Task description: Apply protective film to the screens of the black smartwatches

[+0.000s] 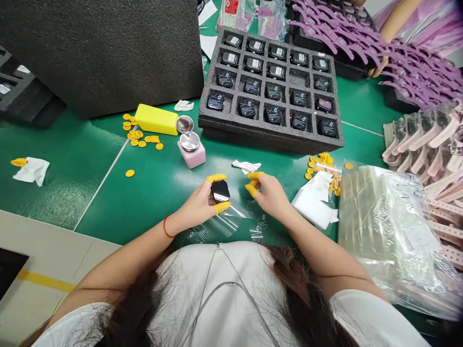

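My left hand (202, 205) grips a black square smartwatch face (220, 191) by its edges, with the glossy screen up. Yellow finger cots cover its thumb and a fingertip. To the right, my right hand (266, 192) holds nothing I can see; its thumb and index finger, also in yellow cots, are apart. Just beyond its fingertips lies a crumpled white wipe (246, 166). Clear printed film (227, 224) is spread on the table below both hands. A pink pump dispenser (191, 153) with its metal lid raised stands beyond my left hand.
A black foam tray (271, 132) holds several watch faces. Left of it are a yellow block (156, 119) and loose finger cots (137, 135). White wipes (314, 200) and plastic bags (379, 231) lie right. Pink straps (444, 197) line the right side; a co-worker's hand (379, 66) touches purple straps (343, 31).
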### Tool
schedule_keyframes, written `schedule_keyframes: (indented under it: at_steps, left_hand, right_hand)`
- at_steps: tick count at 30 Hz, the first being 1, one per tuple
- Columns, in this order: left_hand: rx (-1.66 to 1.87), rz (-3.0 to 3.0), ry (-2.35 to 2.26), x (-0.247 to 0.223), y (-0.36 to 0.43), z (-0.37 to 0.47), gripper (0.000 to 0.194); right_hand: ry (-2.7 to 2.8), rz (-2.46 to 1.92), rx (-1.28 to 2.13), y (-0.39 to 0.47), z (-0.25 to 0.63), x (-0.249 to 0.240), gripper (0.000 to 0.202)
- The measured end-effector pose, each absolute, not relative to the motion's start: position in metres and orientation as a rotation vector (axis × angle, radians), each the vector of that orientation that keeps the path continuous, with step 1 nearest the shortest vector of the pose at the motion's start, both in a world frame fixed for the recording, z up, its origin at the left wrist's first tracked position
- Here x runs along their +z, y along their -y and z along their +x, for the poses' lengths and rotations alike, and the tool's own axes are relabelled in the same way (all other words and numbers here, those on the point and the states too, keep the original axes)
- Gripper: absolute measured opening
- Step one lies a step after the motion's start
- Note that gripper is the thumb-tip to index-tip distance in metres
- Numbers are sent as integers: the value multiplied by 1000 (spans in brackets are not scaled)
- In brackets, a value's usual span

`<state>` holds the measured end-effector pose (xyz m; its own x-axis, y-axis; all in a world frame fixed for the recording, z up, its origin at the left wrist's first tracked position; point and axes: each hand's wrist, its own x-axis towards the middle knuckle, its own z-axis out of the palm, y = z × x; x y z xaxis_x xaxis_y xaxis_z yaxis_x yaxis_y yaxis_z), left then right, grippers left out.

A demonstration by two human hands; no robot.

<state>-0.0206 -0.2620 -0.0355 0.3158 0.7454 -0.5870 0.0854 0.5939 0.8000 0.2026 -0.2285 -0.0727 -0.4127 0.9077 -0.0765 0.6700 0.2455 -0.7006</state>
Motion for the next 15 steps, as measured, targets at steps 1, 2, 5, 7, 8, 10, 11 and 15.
schedule_keyframes:
  at_steps: [1, 2, 5, 7, 8, 10, 11, 15]
  left_hand:
    - [508, 848, -1192, -33, 261, -21, 60]
    - [505, 849, -1193, -31, 260, -21, 61]
    - [533, 872, -1198, -28, 258, -20, 60]
    - [560, 878, -1187, -28, 258, -20, 59]
    - [564, 880, -1181, -28, 258, -21, 58]
    - [554, 890, -1180, -29, 259, -22, 56]
    - [545, 892, -1185, -29, 260, -23, 55]
    - [508, 901, -1181, -30, 263, -23, 58]
  right_hand:
    - [2229, -1522, 913, 228, 207, -80, 12]
    - [2264, -1550, 864, 227, 208, -87, 14]
    - [2310, -1511, 741, 210, 202, -108, 24]
    - [2329, -1394, 814, 195, 194, -117, 24]
    - [2325, -1340, 887, 188, 191, -119, 23]
    - [2242, -1260, 1000, 182, 185, -113, 22]
    - [2188, -1210, 1004, 182, 183, -105, 21]
    - [2077, -899, 857, 202, 174, -62, 20]
